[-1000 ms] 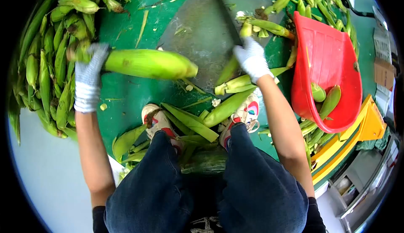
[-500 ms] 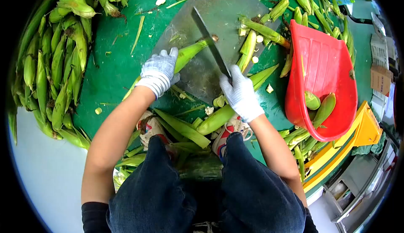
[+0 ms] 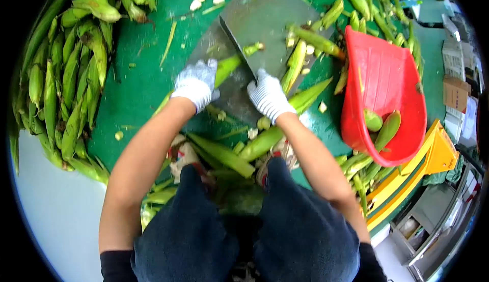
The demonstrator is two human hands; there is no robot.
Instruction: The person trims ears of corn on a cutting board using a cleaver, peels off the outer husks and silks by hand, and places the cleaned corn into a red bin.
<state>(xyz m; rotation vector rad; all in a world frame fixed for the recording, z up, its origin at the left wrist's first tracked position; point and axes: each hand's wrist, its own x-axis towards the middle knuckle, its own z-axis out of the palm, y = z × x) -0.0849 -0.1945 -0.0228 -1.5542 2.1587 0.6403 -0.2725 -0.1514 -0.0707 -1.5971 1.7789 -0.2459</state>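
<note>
My left hand (image 3: 196, 82), in a pale knit glove, is closed around an ear of corn in its green husk (image 3: 227, 70). In my gloved right hand (image 3: 268, 93) is the handle of a long dark-bladed knife (image 3: 237, 46). The blade stands across the corn's tip end, and a short cut-off piece (image 3: 253, 48) lies just right of it. Beneath both is a grey cutting board (image 3: 270, 8). More corn ears (image 3: 295, 64) and small pale cut pieces lie at the board's right side.
A large heap of husked-in corn (image 3: 66, 73) fills the left. On the right stands a red plastic scoop (image 3: 382, 73) with a couple of green ears in it, beside a yellow plastic frame (image 3: 438, 152). Loose husks (image 3: 221, 154) lie between my shoes.
The knife and my right hand have moved left, down through the corn's end. The tip piece now lies separated to the right of the blade.
</note>
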